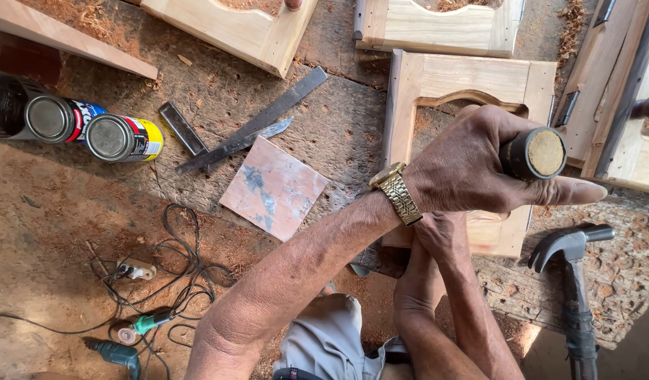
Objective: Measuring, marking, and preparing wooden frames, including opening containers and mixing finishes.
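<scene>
My left hand (472,165), with a gold watch on its wrist, is shut around a dark round tool handle (532,153) whose end is coated in sawdust. It hovers over a pale wooden door frame (409,105) with an arched cutout, lying on the rough workbench (338,127). My right hand (442,238) lies under the left wrist at the frame's near edge. Its fingers are hidden, so its grip is unclear.
A claw hammer (570,250) lies to the right. A marble tile (274,186), a long metal blade (257,123), a dark bar (183,128) and two cans (124,138) lie to the left. More wooden frames (437,24) line the top and right. Cables (176,267) and a drill (117,352) lie on the floor.
</scene>
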